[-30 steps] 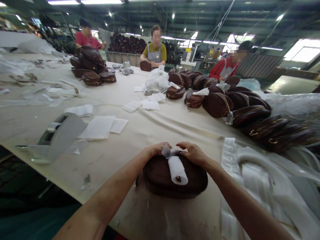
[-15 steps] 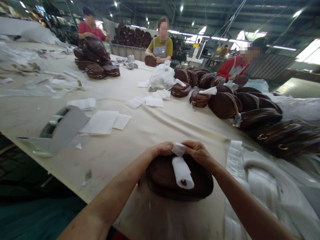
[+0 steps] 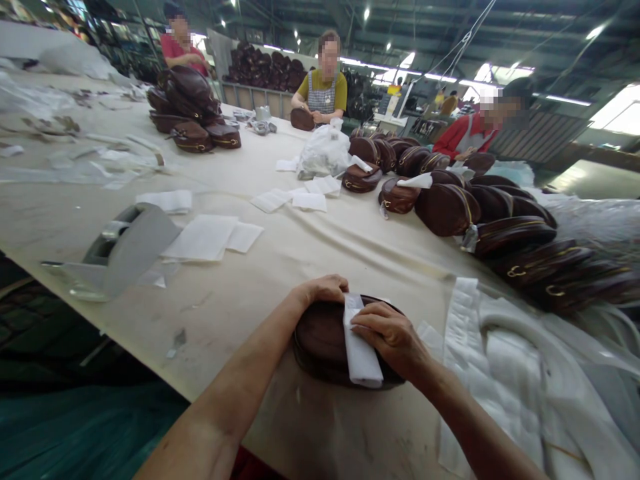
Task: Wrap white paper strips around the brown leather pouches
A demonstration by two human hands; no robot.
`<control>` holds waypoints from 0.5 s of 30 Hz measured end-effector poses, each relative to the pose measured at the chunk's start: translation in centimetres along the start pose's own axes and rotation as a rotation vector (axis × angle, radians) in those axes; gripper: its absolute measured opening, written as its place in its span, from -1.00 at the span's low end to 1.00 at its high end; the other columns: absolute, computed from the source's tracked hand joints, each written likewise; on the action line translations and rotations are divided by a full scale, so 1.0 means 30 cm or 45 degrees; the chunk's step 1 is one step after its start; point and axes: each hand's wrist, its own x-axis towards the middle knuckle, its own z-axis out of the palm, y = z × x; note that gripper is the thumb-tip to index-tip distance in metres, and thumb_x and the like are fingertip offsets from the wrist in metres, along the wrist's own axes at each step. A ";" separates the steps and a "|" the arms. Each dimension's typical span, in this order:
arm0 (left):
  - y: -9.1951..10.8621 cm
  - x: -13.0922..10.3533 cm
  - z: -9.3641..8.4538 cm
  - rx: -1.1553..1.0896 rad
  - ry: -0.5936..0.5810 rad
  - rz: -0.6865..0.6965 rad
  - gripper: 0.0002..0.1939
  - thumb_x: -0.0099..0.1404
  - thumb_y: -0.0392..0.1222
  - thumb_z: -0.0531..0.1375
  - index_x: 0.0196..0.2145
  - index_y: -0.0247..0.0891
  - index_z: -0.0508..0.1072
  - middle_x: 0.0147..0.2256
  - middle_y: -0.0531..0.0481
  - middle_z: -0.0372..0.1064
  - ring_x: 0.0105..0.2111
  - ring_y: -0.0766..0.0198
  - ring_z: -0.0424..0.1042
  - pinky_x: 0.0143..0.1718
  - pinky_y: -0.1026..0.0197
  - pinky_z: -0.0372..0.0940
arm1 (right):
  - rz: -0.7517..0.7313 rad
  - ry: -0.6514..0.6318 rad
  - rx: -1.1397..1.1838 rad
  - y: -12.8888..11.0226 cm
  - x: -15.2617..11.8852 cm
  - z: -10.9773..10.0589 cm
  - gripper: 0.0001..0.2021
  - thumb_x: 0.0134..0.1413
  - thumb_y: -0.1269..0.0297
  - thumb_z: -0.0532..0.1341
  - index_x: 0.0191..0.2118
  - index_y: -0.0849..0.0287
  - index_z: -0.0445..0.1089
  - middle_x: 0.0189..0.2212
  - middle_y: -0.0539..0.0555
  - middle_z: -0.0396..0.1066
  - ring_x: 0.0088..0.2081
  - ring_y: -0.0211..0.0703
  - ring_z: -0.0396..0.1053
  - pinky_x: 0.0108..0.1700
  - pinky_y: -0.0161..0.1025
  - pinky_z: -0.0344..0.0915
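Observation:
A dark brown leather bag [image 3: 320, 340] with rounded ends lies on the table in front of me. Across its upper side runs a folded strip of thin white wrapping sheet [image 3: 364, 360], flattened lengthwise. My left hand [image 3: 326, 289] is closed at the bag's far edge, its curled fingertips close to the strip's far end; the thumb is hidden. With bunched fingers, my right hand [image 3: 393, 333] grips the strip around its middle, pressing it against the bag.
A grey tape dispenser [image 3: 137, 243] and white sheets [image 3: 203, 237] are on the left. Brown bags [image 3: 447, 210] and white wrapping material [image 3: 515, 373] crowd the right side. Across the table a co-worker [image 3: 320, 93] holds a bag; two other people stand nearby.
My right hand has moved from the bag's far edge toward me, onto the strip. The strip, curled up before, now lies flatter and longer. My left hand stays at the far edge.

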 end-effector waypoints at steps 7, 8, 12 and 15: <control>0.002 -0.013 -0.012 -0.011 0.067 -0.004 -0.82 0.30 -0.17 0.15 -0.27 -0.36 0.42 -0.24 -0.05 0.40 -0.23 0.25 0.40 -0.18 0.14 0.33 | -0.173 0.052 -0.002 0.000 -0.031 0.003 -0.82 0.20 0.29 0.14 -0.20 0.14 0.49 -0.31 0.11 0.47 -0.23 -0.16 0.40 -0.16 -0.21 0.38; 0.004 -0.012 -0.012 0.003 0.081 -0.009 -0.80 0.31 -0.13 0.15 -0.29 -0.35 0.41 -0.24 -0.05 0.39 -0.23 0.25 0.39 -0.16 0.11 0.33 | -0.205 0.052 -0.020 -0.001 -0.034 0.004 -0.82 0.20 0.30 0.14 -0.19 0.13 0.48 -0.32 0.11 0.46 -0.23 -0.16 0.39 -0.17 -0.20 0.38; 0.012 -0.012 -0.003 0.043 0.147 -0.073 -0.66 0.33 0.02 0.10 -0.33 -0.36 0.42 -0.34 -0.03 0.39 -0.32 0.27 0.37 -0.25 0.19 0.29 | -0.311 0.083 -0.106 -0.009 -0.046 0.006 -0.80 0.20 0.37 0.11 -0.17 0.13 0.47 -0.33 0.11 0.47 -0.23 -0.15 0.39 -0.17 -0.18 0.36; 0.020 -0.019 0.007 0.059 0.188 -0.118 -0.60 0.26 0.07 0.11 -0.34 -0.38 0.47 -0.42 -0.02 0.40 -0.39 0.29 0.34 -0.38 0.31 0.20 | -0.340 0.084 -0.120 -0.018 -0.057 0.003 -0.79 0.21 0.39 0.08 -0.15 0.12 0.45 -0.33 0.10 0.48 -0.22 -0.15 0.39 -0.16 -0.19 0.37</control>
